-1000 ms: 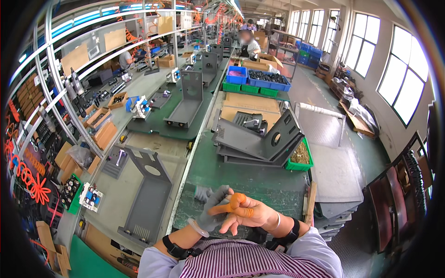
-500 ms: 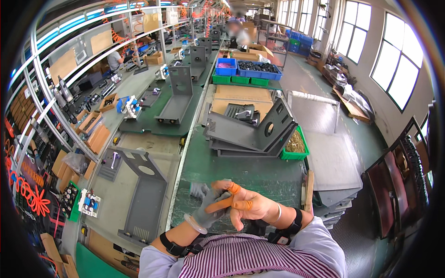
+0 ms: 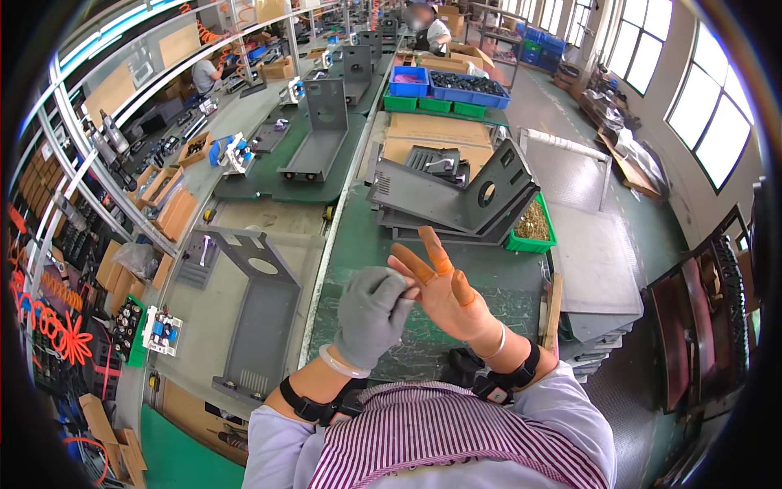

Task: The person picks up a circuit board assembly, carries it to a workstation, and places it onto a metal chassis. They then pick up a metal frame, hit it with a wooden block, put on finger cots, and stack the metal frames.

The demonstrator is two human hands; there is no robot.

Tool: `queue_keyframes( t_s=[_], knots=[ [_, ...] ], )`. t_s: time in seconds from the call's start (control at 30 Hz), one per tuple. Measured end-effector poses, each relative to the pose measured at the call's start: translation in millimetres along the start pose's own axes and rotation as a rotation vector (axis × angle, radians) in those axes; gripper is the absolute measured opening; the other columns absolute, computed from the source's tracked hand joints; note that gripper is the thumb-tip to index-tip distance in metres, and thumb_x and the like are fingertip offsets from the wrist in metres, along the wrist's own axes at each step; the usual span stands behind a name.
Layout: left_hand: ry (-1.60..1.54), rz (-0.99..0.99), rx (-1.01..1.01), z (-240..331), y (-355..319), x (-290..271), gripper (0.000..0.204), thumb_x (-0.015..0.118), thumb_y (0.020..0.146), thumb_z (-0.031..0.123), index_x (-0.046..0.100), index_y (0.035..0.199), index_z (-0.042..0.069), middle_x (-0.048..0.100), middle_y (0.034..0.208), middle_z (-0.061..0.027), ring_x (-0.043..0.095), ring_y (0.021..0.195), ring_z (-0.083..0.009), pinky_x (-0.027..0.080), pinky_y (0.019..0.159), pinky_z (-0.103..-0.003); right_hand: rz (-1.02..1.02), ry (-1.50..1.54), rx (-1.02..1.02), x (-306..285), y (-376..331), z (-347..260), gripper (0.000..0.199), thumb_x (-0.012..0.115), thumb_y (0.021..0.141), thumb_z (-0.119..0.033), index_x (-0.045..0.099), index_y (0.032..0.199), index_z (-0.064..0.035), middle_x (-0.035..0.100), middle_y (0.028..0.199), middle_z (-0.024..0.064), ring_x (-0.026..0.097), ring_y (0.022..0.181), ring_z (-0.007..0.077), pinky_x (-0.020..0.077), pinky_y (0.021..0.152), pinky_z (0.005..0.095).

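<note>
1. Clearly the orange finger cots (image 3: 429, 254) are the thing in hand: they sit on the fingertips of the right hand (image 3: 446, 292), lower centre of the frame, held above the green table (image 3: 358, 236).
2. That hand is spread, palm toward the person, its long fingers pointing up and left in the frame; it grips nothing.
3. Just left of it and touching its palm edge is the left hand (image 3: 373, 314) in a grey glove (image 3: 366, 326); its grip is curled against the right palm, but I cannot tell whether it pinches anything.
4. So the cots lie up and right of the left grip, and the left hand is the nearer one to reach them.
5. Beyond the hands, toward upper centre, a grey metal chassis (image 3: 456, 200) lies on the table, with a green bin (image 3: 533, 232) of brass-coloured bits just right of it.
6. At lower left another grey bracket (image 3: 261, 318) lies flat on the neighbouring line.
</note>
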State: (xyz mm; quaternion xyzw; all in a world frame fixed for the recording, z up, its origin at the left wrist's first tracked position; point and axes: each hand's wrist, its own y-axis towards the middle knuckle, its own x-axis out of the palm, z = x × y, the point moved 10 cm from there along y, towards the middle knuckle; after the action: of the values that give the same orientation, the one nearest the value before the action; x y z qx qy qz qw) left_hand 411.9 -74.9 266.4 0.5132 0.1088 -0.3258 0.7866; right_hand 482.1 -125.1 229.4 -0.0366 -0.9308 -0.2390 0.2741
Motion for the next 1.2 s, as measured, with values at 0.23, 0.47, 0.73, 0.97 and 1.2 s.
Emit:
queue_keyframes(
  t_s=[0.23,0.47,0.73,0.97,1.2],
  knots=[
    [0.061,0.08,0.054,10,3,6,0.021,0.069,0.071,0.014,0.056,0.087,0.008,0.056,0.081,-0.0059,0.057,0.071,-0.0273,0.045,0.06,-0.038,0.115,-0.239,-0.048,-2,-2,7,0.091,0.048,0.085,-0.059,-0.008,0.147,-0.023,0.01,0.153,0.0092,0.015,0.137,0.0216,0.0191,0.104,0.0315],
    [-0.044,-0.164,0.022,8,-9,25,0.023,0.068,0.072,0.017,0.056,0.089,0.009,0.055,0.078,-0.0087,0.056,0.067,-0.0278,0.044,0.059,-0.037,0.038,-0.451,-0.034,5,-7,10,0.076,0.036,0.095,-0.045,-0.014,0.145,-0.0185,0.005,0.153,0.0127,0.014,0.139,0.0256,0.0109,0.109,0.0376],
    [-0.113,-0.17,-0.071,-7,-10,21,0.031,0.068,0.073,0.019,0.053,0.096,0.005,0.058,0.08,-0.0077,0.058,0.07,-0.0279,0.045,0.062,-0.038,0.085,-0.515,0.048,-3,-4,13,0.074,0.043,0.097,-0.022,-0.013,0.145,-0.0164,0.028,0.144,0.02,0.03,0.132,0.027,0.0193,0.108,0.0361],
    [-0.005,-0.251,0.15,3,17,-14,0.063,0.073,0.069,0.026,0.047,0.122,0.005,0.051,0.112,-0.0111,0.057,0.091,-0.0251,0.045,0.085,-0.04,-0.156,-0.907,0.382,5,-20,28,0.076,0.061,0.087,-0.019,0.012,0.146,-0.014,0.061,0.112,0.0116,0.062,0.096,0.0208,0.0448,0.089,0.0317],
    [0.485,-0.616,0.281,4,-21,38,0.026,0.063,0.07,0.021,0.054,0.091,0.009,0.056,0.083,-0.0048,0.057,0.08,-0.0227,0.046,0.072,-0.035,-0.335,-1.263,0.691,-2,-39,49,0.028,0.06,0.082,-0.024,0.066,0.102,-0.006,0.068,0.088,0.0105,0.064,0.081,0.0263,0.0494,0.075,0.0346]
  ],
)
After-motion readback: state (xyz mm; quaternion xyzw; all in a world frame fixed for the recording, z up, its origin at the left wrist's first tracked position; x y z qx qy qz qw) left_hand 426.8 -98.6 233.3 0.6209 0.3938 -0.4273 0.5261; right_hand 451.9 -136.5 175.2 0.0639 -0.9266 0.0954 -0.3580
